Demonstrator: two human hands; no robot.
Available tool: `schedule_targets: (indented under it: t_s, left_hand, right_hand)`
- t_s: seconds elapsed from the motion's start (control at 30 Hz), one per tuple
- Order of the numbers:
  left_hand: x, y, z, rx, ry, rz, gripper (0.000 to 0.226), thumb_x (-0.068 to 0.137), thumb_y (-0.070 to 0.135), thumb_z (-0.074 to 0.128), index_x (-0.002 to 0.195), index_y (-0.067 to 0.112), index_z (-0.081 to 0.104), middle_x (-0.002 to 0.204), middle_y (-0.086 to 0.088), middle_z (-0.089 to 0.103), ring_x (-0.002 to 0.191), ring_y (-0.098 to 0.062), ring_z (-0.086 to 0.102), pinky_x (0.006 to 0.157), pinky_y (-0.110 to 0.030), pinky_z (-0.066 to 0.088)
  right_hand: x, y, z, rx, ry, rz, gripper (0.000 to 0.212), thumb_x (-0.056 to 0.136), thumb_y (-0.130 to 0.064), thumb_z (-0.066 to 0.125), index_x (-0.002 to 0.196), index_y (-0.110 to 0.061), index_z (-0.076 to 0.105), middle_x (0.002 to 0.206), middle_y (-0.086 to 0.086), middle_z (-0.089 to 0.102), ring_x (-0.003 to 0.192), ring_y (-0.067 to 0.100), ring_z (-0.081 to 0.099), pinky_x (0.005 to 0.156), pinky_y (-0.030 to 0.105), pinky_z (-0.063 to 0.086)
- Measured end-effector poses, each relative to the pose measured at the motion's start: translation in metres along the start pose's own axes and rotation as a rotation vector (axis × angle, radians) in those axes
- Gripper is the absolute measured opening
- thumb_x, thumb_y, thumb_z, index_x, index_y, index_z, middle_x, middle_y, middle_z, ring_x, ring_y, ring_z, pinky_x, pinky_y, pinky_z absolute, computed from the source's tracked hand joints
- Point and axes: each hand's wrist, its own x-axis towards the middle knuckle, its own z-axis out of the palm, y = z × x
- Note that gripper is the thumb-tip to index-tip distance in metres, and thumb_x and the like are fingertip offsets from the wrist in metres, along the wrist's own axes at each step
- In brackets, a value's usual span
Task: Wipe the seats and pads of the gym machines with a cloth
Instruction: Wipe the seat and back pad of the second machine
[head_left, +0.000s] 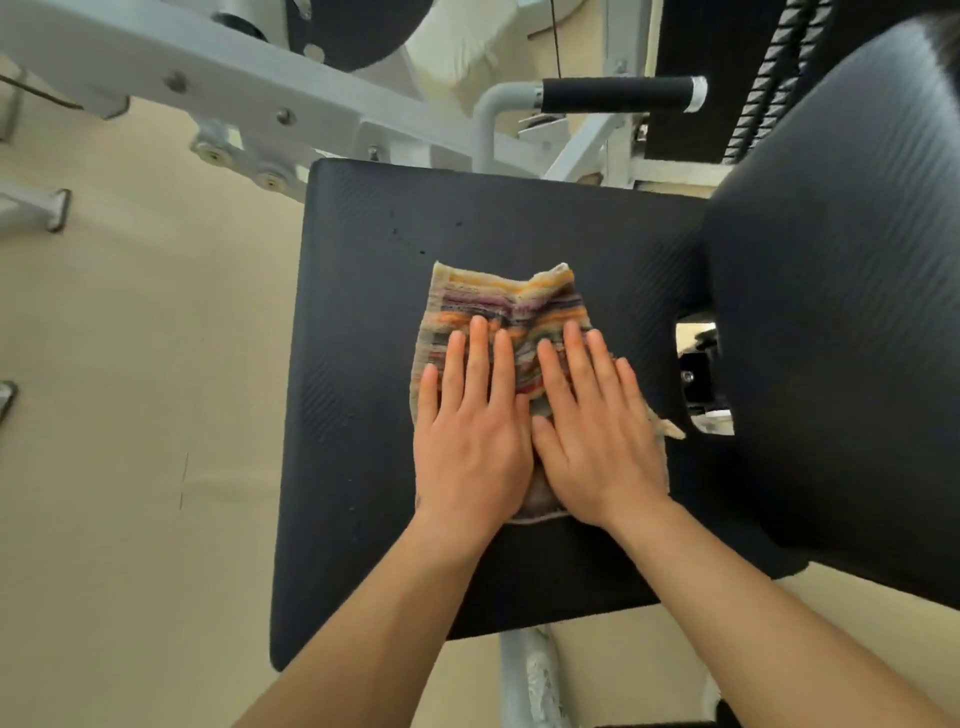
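flat left hand (470, 447) and right hand (597, 452) press cloth (509, 306) (long axis pointing away) onto seat (374, 312).

light: bright, even | shadows: soft | edges: wide-angle bending | sharpness: slightly soft throughout

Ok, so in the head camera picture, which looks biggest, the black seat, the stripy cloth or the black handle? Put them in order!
1. black seat
2. stripy cloth
3. black handle, though it sits farther from the camera, so it may look smaller than it is.
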Motion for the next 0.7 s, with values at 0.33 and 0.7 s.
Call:
schedule_targets:
  t_s: [0.33, 0.7]
  left_hand:
    - [0.149, -0.081, -0.044, -0.056, 0.089, -0.251, 0.059, 0.108, 0.036, 0.021, 0.162, 0.017, 0.006, 0.17, -0.004, 0.0, 0.157, -0.021, -0.002, 0.127, -0.046, 0.005]
    - [0.021, -0.087, -0.025, 0.051, 0.064, -0.342, 0.065, 0.104, 0.044, 0.013, 0.162, 0.016, 0.003, 0.17, -0.007, -0.003, 0.157, -0.022, -0.003, 0.127, -0.043, 0.006]
  right_hand:
    - [0.186, -0.054, -0.04, -0.053, 0.069, -0.285, 0.059, 0.105, -0.048, 0.011, 0.161, -0.032, 0.004, 0.17, 0.002, -0.007, 0.156, 0.024, -0.006, 0.126, 0.045, -0.002]
    - [0.104, -0.073, -0.015, 0.012, 0.025, -0.501, 0.059, 0.102, -0.044, 0.023, 0.16, -0.034, 0.021, 0.17, -0.002, 0.008, 0.157, 0.021, 0.004, 0.126, 0.045, 0.003]
